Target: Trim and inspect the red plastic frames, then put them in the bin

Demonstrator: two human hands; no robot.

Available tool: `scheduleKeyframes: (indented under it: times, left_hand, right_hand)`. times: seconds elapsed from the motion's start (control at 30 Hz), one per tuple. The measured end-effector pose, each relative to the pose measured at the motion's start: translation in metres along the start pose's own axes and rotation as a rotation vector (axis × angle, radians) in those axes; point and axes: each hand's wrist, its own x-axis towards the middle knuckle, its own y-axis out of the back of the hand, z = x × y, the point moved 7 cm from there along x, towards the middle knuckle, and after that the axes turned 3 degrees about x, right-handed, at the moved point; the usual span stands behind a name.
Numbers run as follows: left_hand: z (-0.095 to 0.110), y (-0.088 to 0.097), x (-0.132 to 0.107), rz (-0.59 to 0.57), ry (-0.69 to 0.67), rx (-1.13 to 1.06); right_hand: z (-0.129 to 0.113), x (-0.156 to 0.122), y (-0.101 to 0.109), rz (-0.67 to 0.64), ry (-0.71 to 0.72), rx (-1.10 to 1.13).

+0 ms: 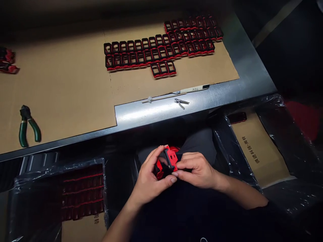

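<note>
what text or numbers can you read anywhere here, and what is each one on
"A55": on the white strip on the table.
Roughly "健进科技-周转", rotated: on the right cardboard; some characters are uncertain.
Chinese characters on the lower-left cardboard: too small to read.
Red part held in the left hand and right hand: no text visible.

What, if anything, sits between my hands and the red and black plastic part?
Nothing visible does. The left hand and the right hand both hold the red and black plastic part directly, fingers closed on its sides. It is held low, in front of the grey steel table.
</note>
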Motion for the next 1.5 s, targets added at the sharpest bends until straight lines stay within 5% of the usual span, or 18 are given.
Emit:
scheduleKeyframes:
  times: [0.4,0.6,0.73,0.97,1.1,1.3,1.5]
  left_hand:
    - [0.016,-0.008,0.002,0.028,-0.293,0.190]
    - [0.026,-0.008,-0.001,0.079,-0.443,0.357]
    - [0.030,-0.011,-0.002,0.085,-0.527,0.472]
    - [0.027,-0.020,-0.009,0.117,-0.738,0.591]
    - [0.027,-0.018,-0.013,0.147,-0.815,0.641]
    - [0.032,-0.017,-0.012,0.148,-0.779,0.575]
    - [0.021,-0.013,-0.004,0.162,-0.457,0.435]
  right_hand:
    - [0.004,0.000,-0.005,0.033,0.121,-0.080]
    - [0.031,-0.006,-0.010,-0.085,-0.159,0.327]
    - [0.044,-0.013,-0.011,-0.037,-0.371,0.611]
    - [0.031,-0.006,-0.003,0.085,-0.331,0.370]
    - [0.038,-0.009,-0.012,0.046,-0.387,0.574]
    - [0.055,-0.017,-0.029,-0.046,-0.568,1.034]
    - [0.062,-0.019,-0.038,-0.014,-0.714,1.204]
